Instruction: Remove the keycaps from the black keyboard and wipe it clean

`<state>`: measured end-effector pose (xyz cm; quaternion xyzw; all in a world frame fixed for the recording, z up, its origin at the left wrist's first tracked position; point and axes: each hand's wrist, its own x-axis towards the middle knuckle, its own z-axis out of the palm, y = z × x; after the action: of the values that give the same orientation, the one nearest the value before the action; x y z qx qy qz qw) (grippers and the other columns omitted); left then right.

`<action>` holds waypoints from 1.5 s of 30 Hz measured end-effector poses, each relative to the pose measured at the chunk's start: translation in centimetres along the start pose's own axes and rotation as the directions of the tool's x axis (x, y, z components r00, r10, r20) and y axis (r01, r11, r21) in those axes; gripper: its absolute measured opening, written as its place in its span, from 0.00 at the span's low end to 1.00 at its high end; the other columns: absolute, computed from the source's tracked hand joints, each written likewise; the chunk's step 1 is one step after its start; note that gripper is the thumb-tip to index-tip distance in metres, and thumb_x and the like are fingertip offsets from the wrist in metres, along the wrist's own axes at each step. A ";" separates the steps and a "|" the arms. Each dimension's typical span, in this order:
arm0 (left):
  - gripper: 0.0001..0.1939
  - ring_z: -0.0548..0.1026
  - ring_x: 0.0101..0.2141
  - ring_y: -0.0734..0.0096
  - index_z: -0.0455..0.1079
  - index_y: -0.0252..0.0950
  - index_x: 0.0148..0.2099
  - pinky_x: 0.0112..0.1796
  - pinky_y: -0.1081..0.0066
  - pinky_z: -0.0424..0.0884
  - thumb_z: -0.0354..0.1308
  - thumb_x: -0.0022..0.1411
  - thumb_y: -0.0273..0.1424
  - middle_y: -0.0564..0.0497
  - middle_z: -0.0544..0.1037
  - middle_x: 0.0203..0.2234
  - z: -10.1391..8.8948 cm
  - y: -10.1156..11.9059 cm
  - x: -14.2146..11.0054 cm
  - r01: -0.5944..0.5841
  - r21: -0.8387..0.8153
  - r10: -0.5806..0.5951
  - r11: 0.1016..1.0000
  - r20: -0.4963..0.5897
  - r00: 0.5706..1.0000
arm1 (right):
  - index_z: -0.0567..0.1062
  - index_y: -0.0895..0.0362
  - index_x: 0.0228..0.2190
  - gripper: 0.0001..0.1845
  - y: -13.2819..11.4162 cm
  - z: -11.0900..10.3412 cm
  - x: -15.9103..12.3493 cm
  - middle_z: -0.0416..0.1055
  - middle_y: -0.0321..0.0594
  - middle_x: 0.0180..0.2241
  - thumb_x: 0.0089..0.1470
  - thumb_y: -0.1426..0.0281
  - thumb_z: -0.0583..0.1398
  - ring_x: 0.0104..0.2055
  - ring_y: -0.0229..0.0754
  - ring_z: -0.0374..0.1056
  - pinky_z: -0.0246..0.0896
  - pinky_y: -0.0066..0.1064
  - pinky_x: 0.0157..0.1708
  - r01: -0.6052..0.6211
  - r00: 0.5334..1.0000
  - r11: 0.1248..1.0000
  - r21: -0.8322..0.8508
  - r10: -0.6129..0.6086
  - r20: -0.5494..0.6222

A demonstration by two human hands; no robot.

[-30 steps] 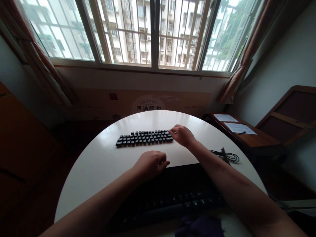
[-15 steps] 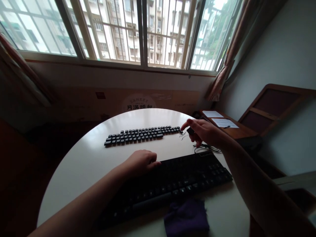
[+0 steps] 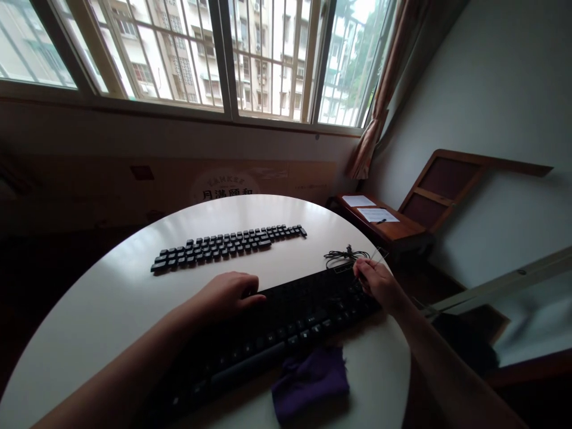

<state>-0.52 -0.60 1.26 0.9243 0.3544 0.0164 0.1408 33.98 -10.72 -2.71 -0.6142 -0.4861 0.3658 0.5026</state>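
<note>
A black keyboard [image 3: 290, 333] lies across the near part of a round white table [image 3: 111, 304]. My left hand [image 3: 223, 295] rests on the keyboard's far left edge with its fingers curled over it. My right hand [image 3: 378, 285] is over the keyboard's right end, closed in a pinch on a thin wire tool [image 3: 374, 260] that sticks up past the fingers. Rows of loose black keycaps [image 3: 227, 243] are laid out on the table beyond the keyboard.
A purple cloth [image 3: 310, 381] lies in front of the keyboard. A coiled black cable [image 3: 344, 256] sits near the table's right edge. A low wooden side table with papers [image 3: 370, 214] stands to the right, a barred window [image 3: 201, 53] behind.
My right hand drew back from the right end of the keycap rows, took up the wire tool and came down to the keyboard's right end. The view swung right. My left hand stayed.
</note>
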 end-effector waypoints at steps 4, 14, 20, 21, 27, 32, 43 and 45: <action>0.18 0.71 0.30 0.65 0.70 0.38 0.31 0.30 0.71 0.60 0.52 0.62 0.47 0.49 0.77 0.28 0.0 0.0 0.1 0.009 0.002 -0.009 1.000 0.002 1.000 | 0.64 0.53 0.25 0.21 0.3 -0.1 0.1 0.48 0.26 0.14 0.59 0.50 0.52 0.14 0.34 0.44 0.38 0.26 0.14 0.022 0.998 0.998 -0.058 -0.025 -0.059; 0.18 0.71 0.29 0.66 0.69 0.39 0.31 0.29 0.70 0.59 0.52 0.63 0.47 0.50 0.76 0.29 0.6 -0.8 0.3 -0.012 -0.001 0.012 1.000 0.002 1.000 | 0.65 0.54 0.24 0.21 0.4 -0.3 -0.4 0.57 0.33 0.21 0.60 0.52 0.53 0.20 0.37 0.51 0.47 0.28 0.18 0.097 0.990 0.983 -0.153 -0.110 -0.084; 0.19 0.71 0.29 0.66 0.69 0.38 0.32 0.29 0.70 0.58 0.52 0.63 0.48 0.50 0.76 0.28 0.9 -1.3 0.4 -0.009 -0.027 0.009 1.000 0.013 1.000 | 0.64 0.54 0.25 0.22 1.2 -0.3 -0.2 0.56 0.31 0.20 0.61 0.51 0.51 0.21 0.36 0.51 0.47 0.27 0.19 0.099 0.992 0.987 -0.129 -0.109 -0.070; 0.19 0.71 0.28 0.66 0.69 0.38 0.32 0.29 0.70 0.58 0.52 0.64 0.48 0.50 0.76 0.28 0.9 -1.3 0.4 -0.008 -0.032 0.008 0.999 0.014 1.000 | 0.64 0.54 0.25 0.22 1.2 -0.4 -0.2 0.56 0.31 0.20 0.62 0.51 0.51 0.21 0.36 0.51 0.47 0.27 0.19 0.095 0.993 0.988 -0.125 -0.103 -0.060; 0.19 0.71 0.28 0.66 0.69 0.38 0.32 0.29 0.70 0.58 0.53 0.63 0.48 0.50 0.76 0.29 0.9 -1.3 0.4 -0.005 -0.052 0.005 0.999 0.008 1.000 | 0.64 0.55 0.24 0.23 1.0 -0.2 -0.3 0.56 0.31 0.20 0.62 0.52 0.52 0.21 0.36 0.52 0.48 0.28 0.21 0.102 0.994 0.984 -0.148 -0.107 -0.028; 0.19 0.71 0.30 0.65 0.69 0.38 0.32 0.29 0.71 0.58 0.52 0.64 0.48 0.50 0.76 0.29 0.8 -1.2 0.3 0.004 -0.030 -0.003 1.000 0.030 1.000 | 0.64 0.55 0.24 0.21 0.7 0.4 -1.6 0.58 0.32 0.20 0.66 0.57 0.50 0.22 0.37 0.54 0.50 0.29 0.24 0.226 0.967 0.927 -0.301 -0.250 -0.042; 0.19 0.70 0.29 0.66 0.69 0.38 0.32 0.29 0.71 0.57 0.52 0.64 0.49 0.50 0.76 0.29 0.9 -1.2 0.5 0.009 -0.027 -0.008 1.000 0.027 1.000 | 0.65 0.55 0.24 0.21 1.9 0.2 -2.2 0.55 0.31 0.19 0.66 0.58 0.50 0.21 0.36 0.51 0.46 0.28 0.20 0.250 0.941 0.938 -0.242 -0.294 -0.167; 0.20 0.70 0.29 0.66 0.69 0.38 0.32 0.29 0.71 0.58 0.52 0.64 0.49 0.50 0.76 0.29 0.9 -1.2 0.5 0.008 -0.018 -0.008 1.000 0.025 1.000 | 0.66 0.56 0.24 0.20 2.1 0.2 -2.0 0.56 0.31 0.19 0.64 0.58 0.52 0.21 0.35 0.51 0.46 0.27 0.20 0.244 0.942 0.950 -0.194 -0.280 -0.186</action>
<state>-0.81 0.37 0.06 0.9218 0.3560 0.0073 0.1535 33.70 -12.65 -4.84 -0.6194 -0.5366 0.1860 0.5420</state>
